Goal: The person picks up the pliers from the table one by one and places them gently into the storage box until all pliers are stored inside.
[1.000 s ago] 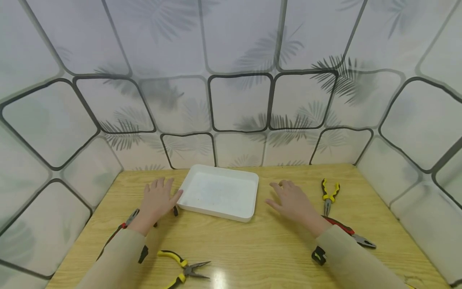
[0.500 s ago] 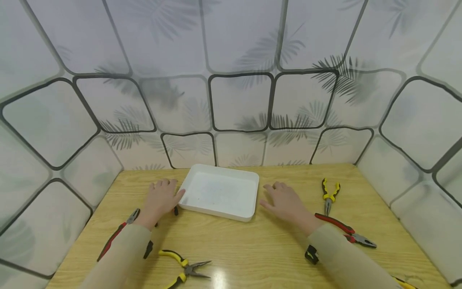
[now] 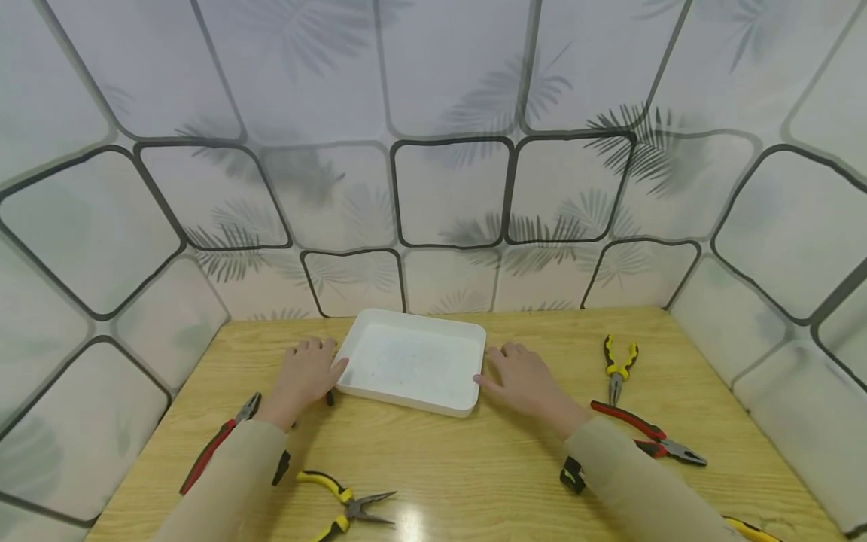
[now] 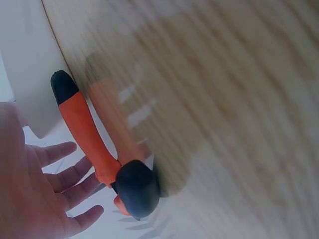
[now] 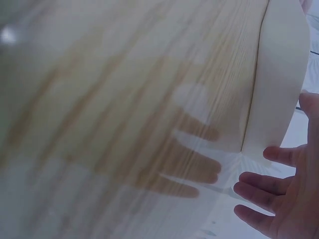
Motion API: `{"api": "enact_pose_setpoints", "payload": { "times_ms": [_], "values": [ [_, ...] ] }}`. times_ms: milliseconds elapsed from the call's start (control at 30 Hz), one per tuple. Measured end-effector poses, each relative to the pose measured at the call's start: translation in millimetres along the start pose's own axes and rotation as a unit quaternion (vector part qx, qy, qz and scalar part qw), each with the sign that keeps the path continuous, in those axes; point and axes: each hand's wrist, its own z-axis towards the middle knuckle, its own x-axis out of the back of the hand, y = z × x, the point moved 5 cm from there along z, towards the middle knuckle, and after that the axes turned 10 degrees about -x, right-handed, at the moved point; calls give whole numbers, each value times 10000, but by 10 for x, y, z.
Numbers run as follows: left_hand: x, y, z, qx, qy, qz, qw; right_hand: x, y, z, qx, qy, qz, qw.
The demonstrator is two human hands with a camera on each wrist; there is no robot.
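A shallow white tray point(image 3: 406, 401) lies near the back of the wooden table, between both hands. On its left, my left hand point(image 3: 301, 382) has its thumb at the rim and its fingers loosely spread outside the wall. My right hand point(image 3: 527, 382) is at the opposite side, thumb right at the rim and fingers relaxed along the outside. In the left wrist view, a tool with orange-and-black handles point(image 4: 84, 129) lies close to the tray wall, near the left fingertips; the hand and forearm mostly hide it from the head view.
Red-handled pliers point(image 3: 215, 448) lie left of the left forearm, and yellow-handled pliers point(image 3: 352, 506) in front. More yellow pliers point(image 3: 616, 370) and red pliers point(image 3: 653, 435) lie at right. A yellow handle point(image 3: 752, 529) shows at the lower right. Patterned fabric walls point(image 3: 447, 196) enclose the table.
My right hand has moved left until its thumb meets the tray's right rim. My left hand has shifted slightly right, its thumb now overlapping the left rim. The tray stays in place.
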Motion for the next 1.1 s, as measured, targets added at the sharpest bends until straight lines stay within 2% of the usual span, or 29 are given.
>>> {"api": "enact_pose_setpoints", "payload": {
  "times_ms": [200,367,700,1100],
  "values": [
    [-26,19,49,-87,-95,96,9999,7,-2,17,-67,-22,-44,10000],
    [11,69,35,-157,-120,105,9997,17,-25,23,-98,-74,-12,9999],
    [11,93,18,-331,112,248,9991,23,-61,39,-171,-221,-75,9996],
    [-16,181,-45,-602,236,564,9963,2,0,19,-251,-121,55,9996]
  ]
}}
